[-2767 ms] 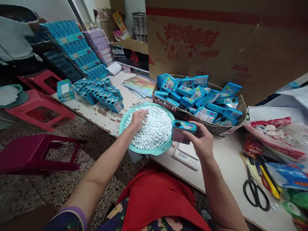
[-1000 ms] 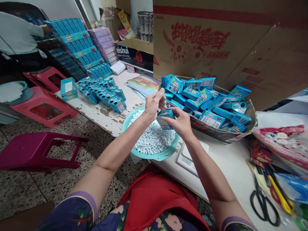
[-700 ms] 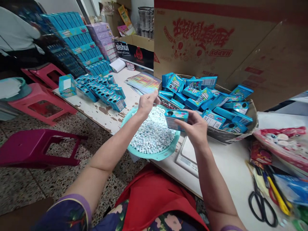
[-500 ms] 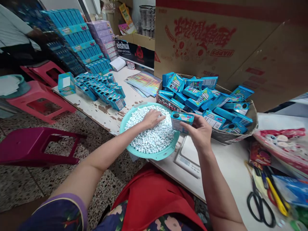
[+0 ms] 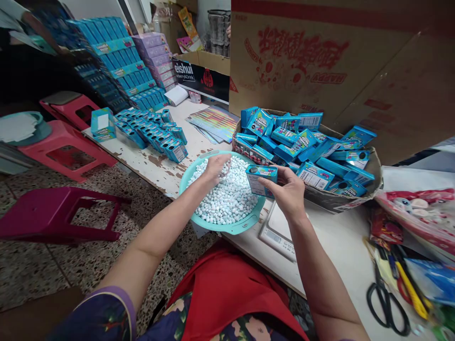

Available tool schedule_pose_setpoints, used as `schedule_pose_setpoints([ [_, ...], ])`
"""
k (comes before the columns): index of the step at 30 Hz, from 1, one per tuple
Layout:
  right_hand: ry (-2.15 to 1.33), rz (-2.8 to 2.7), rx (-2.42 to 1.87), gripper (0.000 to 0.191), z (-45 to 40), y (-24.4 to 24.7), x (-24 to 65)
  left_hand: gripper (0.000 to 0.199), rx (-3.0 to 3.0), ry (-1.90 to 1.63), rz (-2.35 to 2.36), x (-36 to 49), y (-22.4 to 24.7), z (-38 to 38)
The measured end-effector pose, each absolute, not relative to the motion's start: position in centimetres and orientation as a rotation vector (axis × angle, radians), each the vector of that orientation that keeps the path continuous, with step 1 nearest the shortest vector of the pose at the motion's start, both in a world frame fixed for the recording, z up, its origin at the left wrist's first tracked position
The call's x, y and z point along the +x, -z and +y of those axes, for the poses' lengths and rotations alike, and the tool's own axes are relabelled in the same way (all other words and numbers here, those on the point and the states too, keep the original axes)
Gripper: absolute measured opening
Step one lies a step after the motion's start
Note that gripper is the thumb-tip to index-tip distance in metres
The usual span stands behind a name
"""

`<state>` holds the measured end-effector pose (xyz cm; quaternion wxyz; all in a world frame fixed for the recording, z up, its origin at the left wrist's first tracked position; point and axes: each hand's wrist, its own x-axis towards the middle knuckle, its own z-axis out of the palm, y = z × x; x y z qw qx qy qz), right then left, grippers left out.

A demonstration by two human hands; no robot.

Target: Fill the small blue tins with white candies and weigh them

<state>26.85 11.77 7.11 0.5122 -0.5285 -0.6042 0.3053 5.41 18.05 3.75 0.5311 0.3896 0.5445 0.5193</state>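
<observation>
My left hand point(image 5: 218, 166) is over the white candies point(image 5: 231, 203) in a turquoise basin point(image 5: 236, 228), its fingers curled round some of them. In my right hand point(image 5: 289, 188) is a small blue box point(image 5: 262, 180), held between thumb and fingers above the basin's right rim. Behind that hand stands a cardboard carton point(image 5: 334, 204) heaped with similar blue boxes point(image 5: 289, 142). A white scale point(image 5: 279, 232) lies under my right forearm, partly hidden.
Rows of blue boxes point(image 5: 152, 135) stand at the table's left. Scissors point(image 5: 387, 305) and a yellow-handled tool lie at the right edge. A tall carton point(image 5: 320, 61) rises behind. Stools point(image 5: 60, 215) and a person point(image 5: 35, 80) are at left.
My left hand has lifted and drawn back a little, its fingers now curled on candies. My right hand has brought the blue box slightly left, closer over the basin.
</observation>
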Motion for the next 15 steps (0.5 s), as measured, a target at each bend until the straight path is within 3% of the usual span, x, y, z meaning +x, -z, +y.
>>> schedule_pose_setpoints([
  [7, -0.552, -1.764, -1.265, 0.040, 12.6, -8.9, 22.5, 0.033, 0.550, -1.503, 0.753, 7.0, -10.3, 17.4],
  [15, -0.518, -1.838, -1.314, 0.040, 13.8, -9.4, 21.2, 0.039, 0.755, -1.628, 0.824, 7.3, -10.3, 17.3],
])
